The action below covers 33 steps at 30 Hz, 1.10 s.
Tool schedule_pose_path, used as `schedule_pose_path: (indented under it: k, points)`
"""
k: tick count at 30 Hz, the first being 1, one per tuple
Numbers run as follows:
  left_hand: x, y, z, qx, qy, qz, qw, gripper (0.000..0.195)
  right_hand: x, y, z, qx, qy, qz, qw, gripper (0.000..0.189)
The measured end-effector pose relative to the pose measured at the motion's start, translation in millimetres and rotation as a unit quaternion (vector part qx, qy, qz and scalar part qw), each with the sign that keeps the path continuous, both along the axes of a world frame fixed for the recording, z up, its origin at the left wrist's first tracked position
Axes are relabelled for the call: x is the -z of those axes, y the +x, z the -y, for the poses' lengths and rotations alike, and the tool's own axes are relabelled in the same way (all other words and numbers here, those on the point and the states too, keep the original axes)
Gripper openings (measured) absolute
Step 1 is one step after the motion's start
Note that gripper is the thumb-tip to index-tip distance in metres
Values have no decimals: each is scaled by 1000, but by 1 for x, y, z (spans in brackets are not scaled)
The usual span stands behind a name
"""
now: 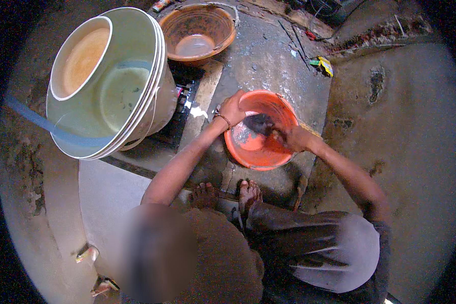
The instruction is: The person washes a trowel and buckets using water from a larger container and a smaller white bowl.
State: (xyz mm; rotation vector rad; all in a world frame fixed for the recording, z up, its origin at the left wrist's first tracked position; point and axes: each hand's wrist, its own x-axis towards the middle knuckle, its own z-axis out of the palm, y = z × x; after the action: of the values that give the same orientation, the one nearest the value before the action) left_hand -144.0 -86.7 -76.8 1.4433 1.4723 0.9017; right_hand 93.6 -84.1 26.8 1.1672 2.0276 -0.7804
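Note:
An orange plastic tub (266, 161) stands tilted in front of my feet. My left hand (231, 109) grips its upper left rim, with the fingers over the edge; a braided bracelet is on that wrist. My right hand (293, 137) reaches inside over the right rim and touches a dark, wet mass (261, 123) in the tub. Blur and shadow hide its fingers, so I cannot tell whether they close on the mass. The mass could be wet cloth or a scrubber. Greyish suds or liquid (247, 133) lie beside it on the tub's inner wall.
A large white plastic bucket (136, 91) holds water, a smaller white tub (81, 60) and a blue hose (34, 116) at the left. Behind stands a brown basin (197, 24). Thin sticks (298, 43) and a yellow-green wrapper (323, 65) lie on the wet floor. Both my feet are close to the orange tub.

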Motion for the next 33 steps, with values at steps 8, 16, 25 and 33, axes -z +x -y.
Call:
schedule_pose_path:
  k: [8, 16, 25, 33]
  points:
    - [23, 2, -4, 0, 5, -17, 1000, 43, 12, -2, 5, -37, -51, -24, 998, 42]
    - [20, 3, -4, 4, 13, -18, 1000, 40, 2, -8, 7, -43, -36, -35, 998, 42]
    - [-27, 2, 84, -226, 32, 197, 953, 62, -25, 25, -10, -24, -21, 16, 999, 42]
    - [-6, -20, 71, 74, 16, 193, 978, 54, -52, 24, 2, -105, 94, -12, 990, 39]
